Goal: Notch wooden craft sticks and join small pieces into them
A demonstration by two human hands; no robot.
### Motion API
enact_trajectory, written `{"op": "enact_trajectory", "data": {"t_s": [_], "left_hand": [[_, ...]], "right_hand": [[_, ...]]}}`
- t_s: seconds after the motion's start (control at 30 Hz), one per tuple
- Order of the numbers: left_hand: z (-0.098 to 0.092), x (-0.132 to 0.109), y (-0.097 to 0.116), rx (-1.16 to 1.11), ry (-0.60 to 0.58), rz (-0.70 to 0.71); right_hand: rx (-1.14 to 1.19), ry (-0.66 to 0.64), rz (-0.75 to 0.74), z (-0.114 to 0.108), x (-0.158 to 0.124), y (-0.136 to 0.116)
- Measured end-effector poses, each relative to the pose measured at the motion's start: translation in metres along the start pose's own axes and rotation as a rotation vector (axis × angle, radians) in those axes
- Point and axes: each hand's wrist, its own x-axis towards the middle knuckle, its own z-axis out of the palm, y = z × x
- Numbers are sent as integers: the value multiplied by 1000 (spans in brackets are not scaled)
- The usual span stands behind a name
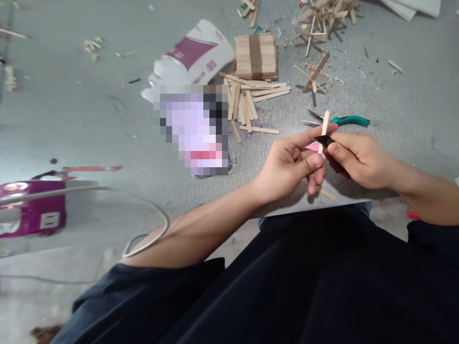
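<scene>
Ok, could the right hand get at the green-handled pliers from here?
Probably yes: the pliers lie just beyond the right hand, with nothing seen lying across their green handle. That hand is occupied, though, pinching a dark blade-like piece, so it would likely need to free itself first.

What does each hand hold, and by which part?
The left hand holds a wooden craft stick near its lower end; the right hand pinches a dark blade, its gripped part hidden.
</scene>
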Motion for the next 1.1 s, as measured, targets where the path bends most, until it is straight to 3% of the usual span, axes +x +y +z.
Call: {"op": "enact_trajectory", "data": {"t_s": [0.17,0.57,0.7,1.1], "left_hand": [[3,-1,-2,-49,2,-17],[4,-2,0,-53,-9,-43],[4,-2,0,-22,-11,-44],[-4,4,-5,34,-25,-60]], "right_hand": [[-218,135,-162,4,-1,4],[-361,98,-190,5,-2,7],[-242,37,-145,4,-2,4],[268,-186,239,-6,-1,-2]]}}
